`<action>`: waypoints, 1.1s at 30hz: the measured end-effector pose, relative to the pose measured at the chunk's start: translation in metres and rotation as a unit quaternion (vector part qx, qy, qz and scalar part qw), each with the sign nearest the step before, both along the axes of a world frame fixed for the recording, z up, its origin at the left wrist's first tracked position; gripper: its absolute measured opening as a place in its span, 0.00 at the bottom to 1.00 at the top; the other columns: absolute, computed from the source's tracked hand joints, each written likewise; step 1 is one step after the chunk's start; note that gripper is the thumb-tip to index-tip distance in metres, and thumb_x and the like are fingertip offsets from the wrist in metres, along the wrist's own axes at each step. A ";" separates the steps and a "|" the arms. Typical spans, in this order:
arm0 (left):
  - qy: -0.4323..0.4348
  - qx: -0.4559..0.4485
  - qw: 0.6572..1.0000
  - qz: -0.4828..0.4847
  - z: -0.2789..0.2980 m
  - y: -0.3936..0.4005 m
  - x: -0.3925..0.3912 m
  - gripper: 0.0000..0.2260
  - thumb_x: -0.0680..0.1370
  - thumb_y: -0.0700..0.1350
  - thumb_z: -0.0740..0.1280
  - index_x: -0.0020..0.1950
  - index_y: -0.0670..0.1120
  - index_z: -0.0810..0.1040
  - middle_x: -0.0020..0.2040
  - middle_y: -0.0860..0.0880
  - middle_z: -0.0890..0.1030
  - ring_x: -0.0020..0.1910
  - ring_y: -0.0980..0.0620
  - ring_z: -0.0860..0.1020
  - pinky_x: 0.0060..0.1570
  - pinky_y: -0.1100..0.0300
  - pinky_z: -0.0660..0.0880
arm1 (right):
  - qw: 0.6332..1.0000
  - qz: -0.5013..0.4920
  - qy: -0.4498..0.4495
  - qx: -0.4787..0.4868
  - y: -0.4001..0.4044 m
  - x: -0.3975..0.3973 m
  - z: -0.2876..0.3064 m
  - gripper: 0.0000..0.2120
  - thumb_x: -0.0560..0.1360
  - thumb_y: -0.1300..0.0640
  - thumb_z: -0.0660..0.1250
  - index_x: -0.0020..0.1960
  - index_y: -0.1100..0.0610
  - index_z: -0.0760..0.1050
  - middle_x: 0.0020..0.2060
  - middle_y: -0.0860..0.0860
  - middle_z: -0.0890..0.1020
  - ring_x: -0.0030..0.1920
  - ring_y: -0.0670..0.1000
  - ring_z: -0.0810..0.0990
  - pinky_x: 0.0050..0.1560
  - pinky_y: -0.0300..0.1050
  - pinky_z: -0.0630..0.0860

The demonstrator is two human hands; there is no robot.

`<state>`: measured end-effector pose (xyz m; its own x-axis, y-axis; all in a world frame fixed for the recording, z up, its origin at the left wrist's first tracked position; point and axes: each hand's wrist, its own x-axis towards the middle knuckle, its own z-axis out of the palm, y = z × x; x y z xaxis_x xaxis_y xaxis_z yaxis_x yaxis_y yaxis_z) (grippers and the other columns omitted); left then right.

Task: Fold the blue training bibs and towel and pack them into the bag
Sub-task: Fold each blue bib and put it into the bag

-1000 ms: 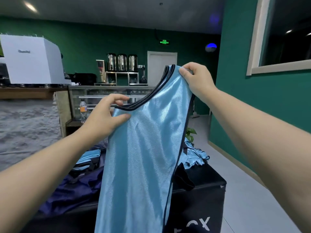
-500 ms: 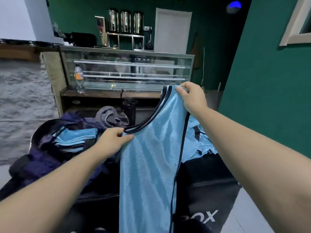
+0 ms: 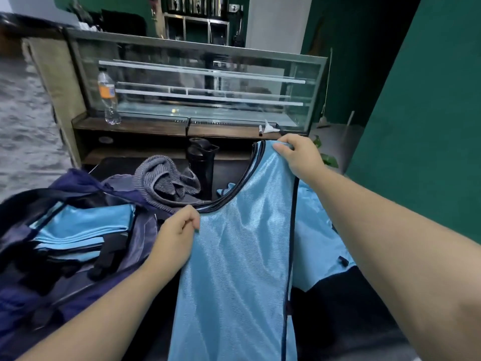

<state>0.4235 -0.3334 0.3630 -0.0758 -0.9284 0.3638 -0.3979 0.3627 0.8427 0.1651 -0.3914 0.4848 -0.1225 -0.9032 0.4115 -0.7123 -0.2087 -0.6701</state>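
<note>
A shiny light-blue training bib (image 3: 239, 256) with black trim hangs lengthwise in front of me, folded in half. My right hand (image 3: 299, 155) grips its shoulder straps at the top. My left hand (image 3: 179, 227) pinches its left edge at the bottom of the neckline. To the left lies an open dark purple bag (image 3: 78, 287) with folded blue bibs (image 3: 83, 227) stacked inside. A crumpled grey towel (image 3: 166, 178) lies behind the bag. More loose blue bibs (image 3: 317, 235) lie at the right on a black surface (image 3: 346, 303).
A black bottle (image 3: 201, 162) stands behind the towel. Beyond is a glass display counter (image 3: 203, 84) with a clear plastic bottle (image 3: 108, 95) on its wooden ledge. A green wall (image 3: 426, 100) closes the right side.
The bib has come down from head height toward the black surface, both hands lowering with it. The view has tilted downward, so the bag and towel now show fully.
</note>
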 end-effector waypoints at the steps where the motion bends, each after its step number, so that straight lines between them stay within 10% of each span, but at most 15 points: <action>1: 0.006 0.015 1.000 0.004 -0.009 -0.006 -0.001 0.18 0.77 0.28 0.56 0.34 0.48 0.71 0.25 0.53 0.65 0.23 0.57 0.62 0.24 0.67 0.58 | 1.000 0.002 0.007 0.008 -0.010 0.000 -0.005 0.09 0.80 0.54 0.62 0.45 0.57 0.74 0.36 0.46 0.74 0.36 0.44 0.71 0.29 0.26 0.64; 8: -0.040 0.032 0.999 -0.001 -0.063 -0.042 -0.007 0.16 0.80 0.33 0.58 0.54 0.52 0.79 0.48 0.57 0.78 0.44 0.64 0.75 0.45 0.76 0.67 | 0.994 0.001 0.051 0.098 -0.067 -0.001 -0.064 0.09 0.82 0.57 0.57 0.45 0.57 0.71 0.37 0.47 0.73 0.43 0.49 0.70 0.43 0.41 0.63; 20: -0.128 -0.001 0.992 -0.021 -0.111 -0.061 0.004 0.14 0.75 0.31 0.65 0.54 0.46 0.83 0.38 0.53 0.76 0.44 0.62 0.72 0.46 0.76 0.65 | 0.999 -0.021 -0.007 0.048 -0.053 0.007 -0.110 0.07 0.78 0.51 0.65 0.43 0.52 0.76 0.38 0.40 0.77 0.43 0.44 0.75 0.44 0.41 0.71; 27: -0.154 0.021 0.988 -0.009 -0.108 -0.058 0.004 0.17 0.75 0.29 0.62 0.56 0.45 0.83 0.43 0.51 0.75 0.46 0.53 0.74 0.46 0.74 0.64 | 0.993 0.074 0.067 -0.056 0.035 0.024 -0.114 0.05 0.76 0.53 0.68 0.44 0.52 0.80 0.36 0.36 0.74 0.43 0.38 0.72 0.47 0.32 0.65; 33: -0.192 0.010 0.981 -0.010 -0.109 -0.058 0.004 0.17 0.75 0.31 0.61 0.57 0.46 0.82 0.49 0.51 0.75 0.52 0.49 0.74 0.55 0.61 0.68 | 0.963 0.174 0.195 -0.060 0.102 0.031 -0.155 0.12 0.77 0.43 0.61 0.49 0.48 0.79 0.38 0.41 0.75 0.42 0.44 0.72 0.46 0.46 0.69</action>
<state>0.4277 -0.3914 0.2538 -0.2215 -0.9322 0.2863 -0.6810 0.3580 0.6388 0.1965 -0.2897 0.3302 0.3639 -0.8045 0.4693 -0.7785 -0.5393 -0.3209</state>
